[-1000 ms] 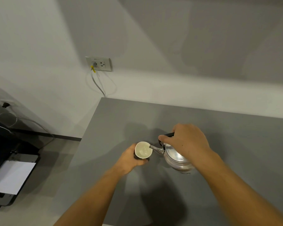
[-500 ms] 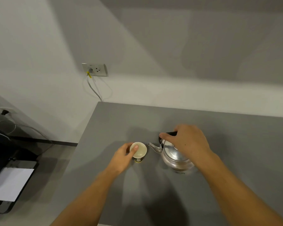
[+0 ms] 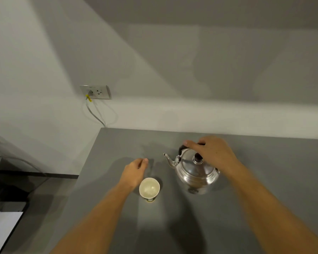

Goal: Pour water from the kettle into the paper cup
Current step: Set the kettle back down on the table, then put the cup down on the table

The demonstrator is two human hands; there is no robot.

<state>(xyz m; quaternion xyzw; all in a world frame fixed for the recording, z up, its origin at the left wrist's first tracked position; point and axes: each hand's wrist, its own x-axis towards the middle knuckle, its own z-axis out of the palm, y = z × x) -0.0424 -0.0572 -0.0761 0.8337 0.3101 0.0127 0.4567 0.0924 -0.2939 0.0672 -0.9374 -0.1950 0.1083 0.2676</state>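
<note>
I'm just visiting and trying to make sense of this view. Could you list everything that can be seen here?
kettle: one, shiny silver with a black handle and lid knob, upright on the table, spout pointing left.
paper cup: one, pale inside with a dark printed band, upright, left of the kettle and apart from it.
table: one, grey, against the wall.
wall socket: one, white-grey, on the wall, with a cable and a yellow tag hanging from it.
left hand: one, beside the cup, not holding it.
right hand: one, grip on the kettle's handle.
</note>
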